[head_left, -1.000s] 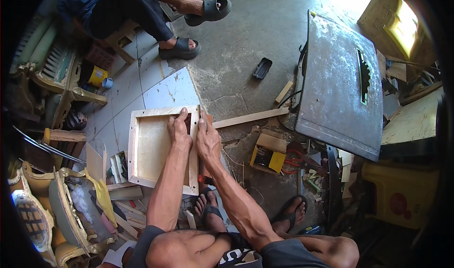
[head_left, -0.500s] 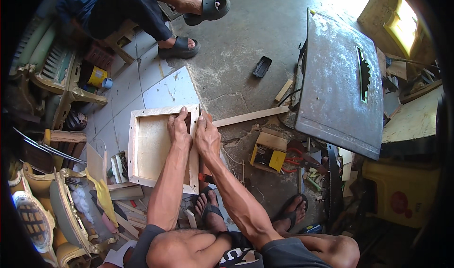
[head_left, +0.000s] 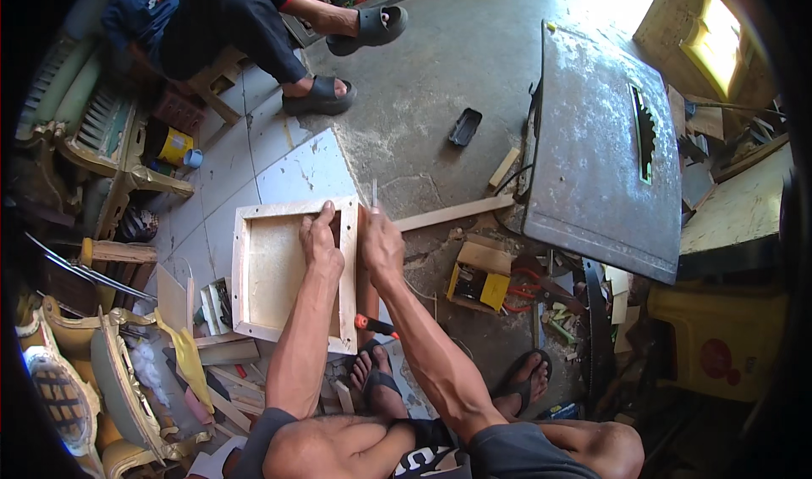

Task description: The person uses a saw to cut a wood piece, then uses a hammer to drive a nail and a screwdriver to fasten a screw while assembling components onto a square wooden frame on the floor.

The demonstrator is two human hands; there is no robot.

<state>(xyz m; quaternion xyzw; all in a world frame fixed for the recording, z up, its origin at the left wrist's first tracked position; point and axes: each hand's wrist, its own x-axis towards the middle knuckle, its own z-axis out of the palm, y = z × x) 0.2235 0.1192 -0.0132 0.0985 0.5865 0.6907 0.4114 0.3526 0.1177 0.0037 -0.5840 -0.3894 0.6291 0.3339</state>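
My left hand (head_left: 321, 242) grips the right rail of a shallow, pale wooden frame (head_left: 266, 269) with a recessed panel and dark holes along its border, thumb on top. My right hand (head_left: 382, 240) is closed on a thin, narrow metal tool (head_left: 375, 190) pointing away from me, just right of that rail. A reddish-brown piece (head_left: 364, 286) lies under the frame's right side, largely hidden. An orange-and-black handled tool (head_left: 370, 325) sits below my right hand. A long pale wood strip (head_left: 457, 213) runs rightward behind my right hand.
A table saw (head_left: 596, 158) stands at right. A seated person's sandalled foot (head_left: 317, 98) is ahead. A black tray (head_left: 465, 128), a yellow box (head_left: 474, 284) and red pliers (head_left: 529, 280) lie on the floor. Ornate chair frames (head_left: 110, 369) and wood scraps crowd the left.
My right hand has moved slightly rightward and away from the rail with the thin metal tool, which now shows more beyond it. The frame and my left hand have shifted slightly toward me.
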